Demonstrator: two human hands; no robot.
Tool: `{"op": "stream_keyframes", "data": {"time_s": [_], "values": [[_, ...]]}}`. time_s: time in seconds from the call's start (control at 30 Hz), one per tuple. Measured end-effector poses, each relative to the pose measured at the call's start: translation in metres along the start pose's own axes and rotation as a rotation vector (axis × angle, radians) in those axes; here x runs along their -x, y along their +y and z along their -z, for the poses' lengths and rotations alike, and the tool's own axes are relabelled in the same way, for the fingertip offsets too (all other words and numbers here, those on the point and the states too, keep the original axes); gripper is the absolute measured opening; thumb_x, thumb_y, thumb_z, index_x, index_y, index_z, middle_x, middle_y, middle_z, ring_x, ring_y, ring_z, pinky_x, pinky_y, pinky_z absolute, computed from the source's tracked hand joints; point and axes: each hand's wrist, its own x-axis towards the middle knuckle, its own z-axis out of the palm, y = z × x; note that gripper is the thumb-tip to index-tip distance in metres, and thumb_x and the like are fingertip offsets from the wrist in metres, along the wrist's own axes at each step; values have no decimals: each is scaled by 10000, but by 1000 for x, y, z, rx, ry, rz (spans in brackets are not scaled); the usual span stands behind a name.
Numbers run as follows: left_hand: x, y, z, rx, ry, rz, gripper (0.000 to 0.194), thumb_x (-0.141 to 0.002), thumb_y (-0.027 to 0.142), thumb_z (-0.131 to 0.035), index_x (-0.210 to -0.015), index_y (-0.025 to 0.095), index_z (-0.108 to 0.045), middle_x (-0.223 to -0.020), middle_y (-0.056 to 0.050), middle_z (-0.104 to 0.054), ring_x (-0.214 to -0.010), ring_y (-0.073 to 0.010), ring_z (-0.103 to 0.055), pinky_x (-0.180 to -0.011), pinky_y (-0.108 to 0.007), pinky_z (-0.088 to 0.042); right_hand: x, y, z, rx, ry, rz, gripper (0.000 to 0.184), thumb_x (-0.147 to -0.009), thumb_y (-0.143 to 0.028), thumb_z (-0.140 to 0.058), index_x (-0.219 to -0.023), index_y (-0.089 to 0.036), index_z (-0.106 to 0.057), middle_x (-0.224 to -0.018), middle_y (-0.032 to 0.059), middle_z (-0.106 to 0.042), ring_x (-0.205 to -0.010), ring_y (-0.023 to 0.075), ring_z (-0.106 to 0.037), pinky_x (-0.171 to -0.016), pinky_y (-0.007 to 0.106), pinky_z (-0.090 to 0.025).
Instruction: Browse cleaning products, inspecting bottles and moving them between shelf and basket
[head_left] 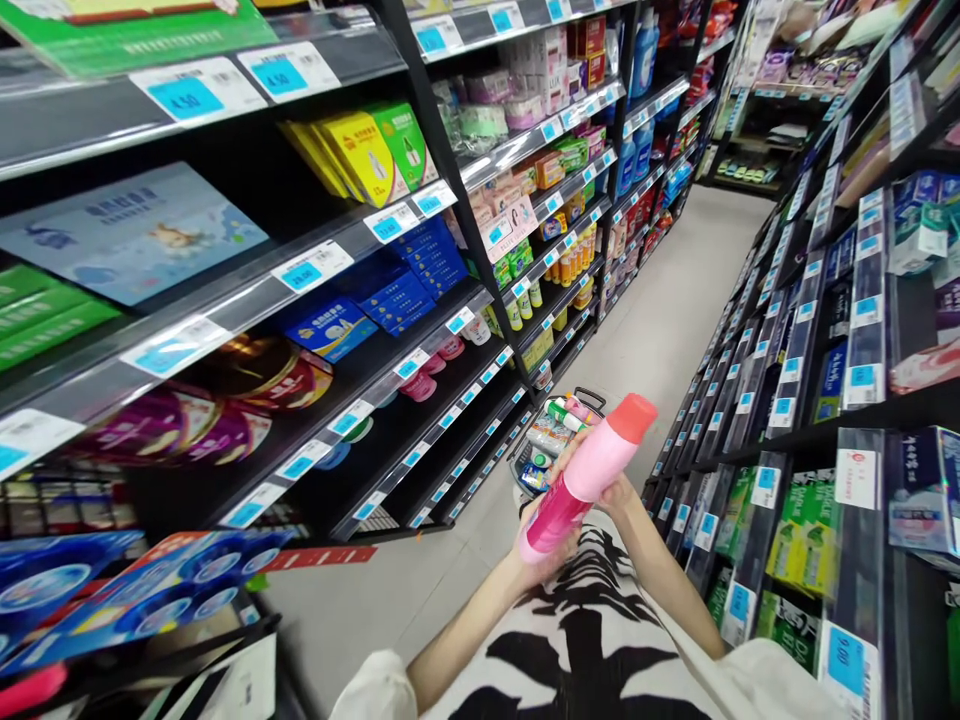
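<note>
A pink bottle (577,485) with a coral-red cap and a magenta label is held tilted in front of my body, its cap pointing up and to the right. My left hand (551,567) is wrapped around the lower part of the bottle. Higher up, near the pale pink shoulder, my right hand (616,492) grips its right side; some of its fingers are hidden behind the bottle. Beyond my hands, a shopping basket (587,394) on the floor holds several packaged goods, partly covered by the bottle and my hands.
Tall black shelves (360,255) with blue-and-white price tags run along the left, stocked with boxes and soaps. More shelves (795,440) close in on the right. Between them a grey floor aisle (660,290) leads away. Blue blister packs (150,590) jut out at lower left.
</note>
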Motion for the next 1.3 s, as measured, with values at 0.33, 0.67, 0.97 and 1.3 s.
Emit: {"op": "stream_keyframes", "data": {"time_s": [0.33,0.67,0.97,1.3], "values": [[7,5,-12,82,96,70,534,-883,548,-652,-1053,57,-774,-1013,-212,-768,-499,-69,-415,-397,-160,-228,-15,-8,-9,-96,366,18,612,-813,-674,-795,-1208,-216,-699,-1102,75,-811,-1034,290,-769,-906,409,-642],[-13,-10,22,-243,270,-76,550,-888,680,-589,-811,150,-717,-662,-95,-693,-498,-148,-510,-485,-277,-416,-13,-2,-5,99,306,3,575,-717,-608,-887,-1091,-202,-725,-1038,78,-795,-891,269,-738,-797,385,-628],[4,63,17,-682,209,-694,475,-880,442,-779,-1273,203,-664,-1319,-127,-732,-1284,-307,-651,-1113,-432,-501,-18,14,-6,667,92,55,542,-618,-455,-948,-1046,-177,-769,-957,69,-787,-827,258,-685,-788,403,-572],[-5,133,41,-887,163,-477,716,-526,290,-1013,-1145,143,-686,-1026,-78,-733,-918,-247,-686,-846,-363,-561,-41,67,-14,1089,-99,-41,703,-598,-499,-891,-1106,-282,-457,-859,-6,-700,-711,257,-638,-677,357,-481]]}}
